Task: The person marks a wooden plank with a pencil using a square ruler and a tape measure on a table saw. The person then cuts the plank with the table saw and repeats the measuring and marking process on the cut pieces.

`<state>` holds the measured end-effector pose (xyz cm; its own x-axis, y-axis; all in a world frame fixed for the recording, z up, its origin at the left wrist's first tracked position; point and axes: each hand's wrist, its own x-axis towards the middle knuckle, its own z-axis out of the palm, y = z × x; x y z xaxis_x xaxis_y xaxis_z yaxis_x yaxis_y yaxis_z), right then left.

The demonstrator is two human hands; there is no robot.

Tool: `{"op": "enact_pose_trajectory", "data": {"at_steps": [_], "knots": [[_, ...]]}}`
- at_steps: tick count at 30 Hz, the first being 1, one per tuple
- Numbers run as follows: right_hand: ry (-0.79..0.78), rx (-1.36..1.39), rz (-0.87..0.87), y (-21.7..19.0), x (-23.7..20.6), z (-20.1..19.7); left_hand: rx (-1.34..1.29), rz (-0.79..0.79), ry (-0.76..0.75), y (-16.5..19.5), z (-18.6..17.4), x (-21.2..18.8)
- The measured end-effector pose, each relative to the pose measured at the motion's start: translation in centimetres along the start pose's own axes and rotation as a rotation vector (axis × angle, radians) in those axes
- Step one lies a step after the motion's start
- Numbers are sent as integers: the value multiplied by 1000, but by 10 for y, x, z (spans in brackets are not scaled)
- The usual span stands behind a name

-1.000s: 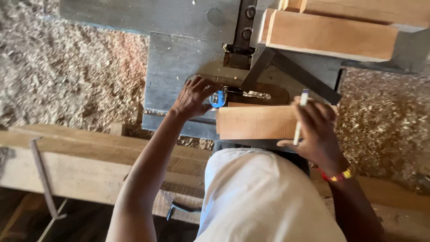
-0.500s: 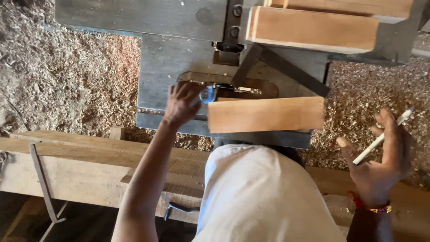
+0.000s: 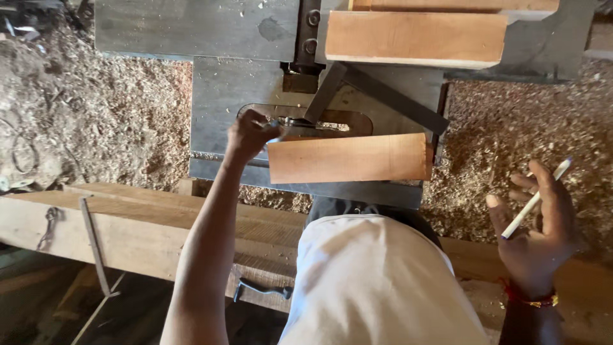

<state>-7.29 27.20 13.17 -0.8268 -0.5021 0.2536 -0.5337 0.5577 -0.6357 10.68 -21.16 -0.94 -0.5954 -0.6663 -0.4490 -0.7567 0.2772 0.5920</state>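
A rectangular wooden block lies flat on the grey metal machine table. My left hand is a closed fist at the block's left end, over a small blue tool that its fingers now hide. A thin metal strip runs from the fist along the block's far edge. My right hand is off to the right above the sawdust, palm up, holding a white pencil between its fingers. It is clear of the block.
A dark metal square rests on the table behind the block. A larger wooden block sits further back. Sawdust covers the ground on both sides. A long timber beam with a metal clamp crosses near me.
My right hand lifted off the block's right end with the pencil and swung out to the right. My left hand closed over the blue tool at the block's left end.
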Motion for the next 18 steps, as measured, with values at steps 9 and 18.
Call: {"op": "enact_pose_trajectory", "data": {"at_steps": [9, 18], "knots": [[-106, 651, 52, 6, 5, 12, -369, 147, 94, 83, -66, -107], [-758, 1063, 448, -20, -26, 67, 38, 748, -206, 186, 70, -221]]}}
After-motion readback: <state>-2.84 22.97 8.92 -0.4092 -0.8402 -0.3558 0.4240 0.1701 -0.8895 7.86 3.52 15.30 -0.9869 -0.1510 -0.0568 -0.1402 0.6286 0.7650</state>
